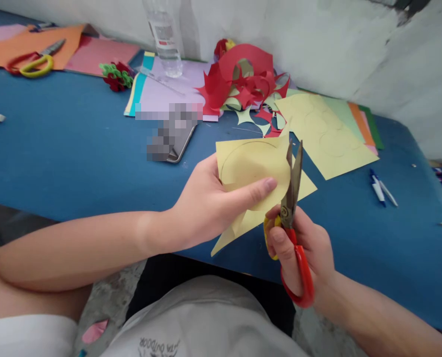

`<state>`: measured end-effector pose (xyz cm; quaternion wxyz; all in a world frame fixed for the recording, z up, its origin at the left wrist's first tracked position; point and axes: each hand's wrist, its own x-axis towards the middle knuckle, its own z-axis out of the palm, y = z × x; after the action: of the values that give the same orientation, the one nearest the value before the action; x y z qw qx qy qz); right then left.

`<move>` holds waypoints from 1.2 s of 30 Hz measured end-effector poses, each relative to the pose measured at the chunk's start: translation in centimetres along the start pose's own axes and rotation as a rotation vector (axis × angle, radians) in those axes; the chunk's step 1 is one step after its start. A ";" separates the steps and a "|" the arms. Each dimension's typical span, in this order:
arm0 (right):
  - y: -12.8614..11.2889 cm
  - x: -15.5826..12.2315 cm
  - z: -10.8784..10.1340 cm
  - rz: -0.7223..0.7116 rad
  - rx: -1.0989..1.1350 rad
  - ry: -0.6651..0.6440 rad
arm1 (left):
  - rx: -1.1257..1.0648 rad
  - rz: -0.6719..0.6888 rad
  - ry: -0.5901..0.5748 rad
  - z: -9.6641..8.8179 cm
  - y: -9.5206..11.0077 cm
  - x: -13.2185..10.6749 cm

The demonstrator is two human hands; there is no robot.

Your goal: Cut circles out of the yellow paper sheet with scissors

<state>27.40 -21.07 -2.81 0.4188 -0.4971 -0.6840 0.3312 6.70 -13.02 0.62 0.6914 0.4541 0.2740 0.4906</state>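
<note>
My left hand [221, 193] is closed on a sheet of yellow paper [248, 161], the thumb lying across its face. A curved pencil line is drawn on the sheet, and part of the paper hangs loose below and to the right. In my right hand [306, 243] is a pair of scissors [293, 193] with one red and one yellow handle. Its blades point up and stand slightly apart at the sheet's right edge. Whether paper lies between the blades is hard to make out. The fingers behind the yellow sheet are hidden.
Behind my hands lies a heap of red paper scraps [243, 84]. A second yellow sheet [328, 134] with drawn curves, pens [382, 188], a phone [183, 139], a plastic bottle [164, 42] and other scissors [36, 59] rest on the blue table [75, 148]. A wall stands behind.
</note>
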 end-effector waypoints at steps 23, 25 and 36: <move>0.4 3.0 0.0 0.122 0.538 0.249 | 0.041 -0.305 -0.030 0.6 0.7 0.4; 0.3 3.0 -0.2 0.097 0.527 0.242 | 0.046 -0.304 -0.037 0.7 0.9 0.5; 0.7 3.5 -1.7 0.044 0.417 0.280 | 0.203 -0.355 -0.059 0.3 1.8 0.9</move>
<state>28.64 -17.45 -1.87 0.5956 -0.4556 -0.5251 0.4023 6.53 -12.06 2.42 0.7254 0.4802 0.3773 0.3176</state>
